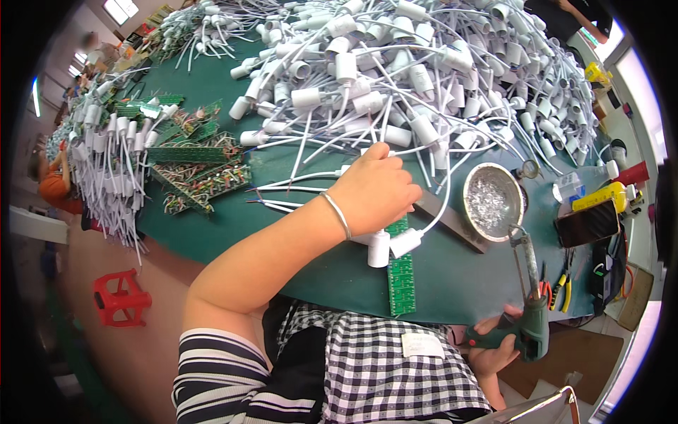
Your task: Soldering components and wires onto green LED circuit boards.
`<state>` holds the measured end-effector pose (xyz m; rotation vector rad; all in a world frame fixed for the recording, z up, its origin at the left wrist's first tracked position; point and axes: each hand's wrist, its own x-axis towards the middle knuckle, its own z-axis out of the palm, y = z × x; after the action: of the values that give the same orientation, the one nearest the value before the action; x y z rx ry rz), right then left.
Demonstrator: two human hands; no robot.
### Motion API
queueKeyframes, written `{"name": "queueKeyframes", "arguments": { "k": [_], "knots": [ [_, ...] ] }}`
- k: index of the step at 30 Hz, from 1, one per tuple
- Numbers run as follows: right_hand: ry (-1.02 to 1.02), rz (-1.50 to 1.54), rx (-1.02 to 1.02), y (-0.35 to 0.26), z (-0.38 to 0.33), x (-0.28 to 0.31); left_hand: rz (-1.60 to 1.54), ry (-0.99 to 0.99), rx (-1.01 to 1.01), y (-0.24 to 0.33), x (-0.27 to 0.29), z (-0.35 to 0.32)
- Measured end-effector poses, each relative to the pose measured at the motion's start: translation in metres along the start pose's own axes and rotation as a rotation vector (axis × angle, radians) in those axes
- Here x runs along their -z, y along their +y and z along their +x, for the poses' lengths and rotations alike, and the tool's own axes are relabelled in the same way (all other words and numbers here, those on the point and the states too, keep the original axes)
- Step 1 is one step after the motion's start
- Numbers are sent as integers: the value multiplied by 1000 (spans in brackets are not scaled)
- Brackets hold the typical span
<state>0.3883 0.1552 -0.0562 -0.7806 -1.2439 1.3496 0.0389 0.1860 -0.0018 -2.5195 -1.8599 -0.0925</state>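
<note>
My left hand (373, 189) is closed, knuckles up, above a green strip of circuit boards (402, 286). Its fingertips are mostly hidden, so what they pinch does not show. Just below that hand lie two white lamp holders (379, 250), one with a white cable curving up to the right. My right hand (496, 348) is wrapped around the handle of a green soldering gun (534, 329). The gun's metal barrel points up, its front end at the rim of a round metal bowl (466, 201) with silvery, crinkled material inside.
A large heap of white lamp holders with cables (424, 78) covers the table's far side. Populated circuit boards (205, 177) are stacked at left. A dark flat bar (452, 225) lies beside the bowl. Pliers (561, 291), a phone (587, 224) and a yellow bottle (600, 198) are at right. A red stool (123, 299) stands on the floor.
</note>
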Motion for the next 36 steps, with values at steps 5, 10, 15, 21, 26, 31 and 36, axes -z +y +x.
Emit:
{"name": "queueKeyframes", "arguments": {
  "k": [5, 10, 15, 21, 26, 31, 36],
  "knots": [
    [66, -1, -28, 9, -2, -7, -203, 396, 48, -9, -25, -28],
    [86, -9, -1, 8, 4, -13, -138, 566, 191, -38, -3, -40],
    [-62, 70, -61, 10, 2, 2, 71, 688, 425, -114, 10, -47],
    [-22, 39, 18, 7, -4, -6, 140, 334, 646, -139, 2, -51],
    [-56, 90, -50, 7, -2, -1, -622, 712, 770, -135, 46, -89],
    [-69, 92, -84, 3, 2, -10, -1332, 1283, 273, -164, 85, -168],
    [-161, 94, -215, 3, -1, -9, -1373, 1359, -137, -109, 136, -228]
  ]
}}
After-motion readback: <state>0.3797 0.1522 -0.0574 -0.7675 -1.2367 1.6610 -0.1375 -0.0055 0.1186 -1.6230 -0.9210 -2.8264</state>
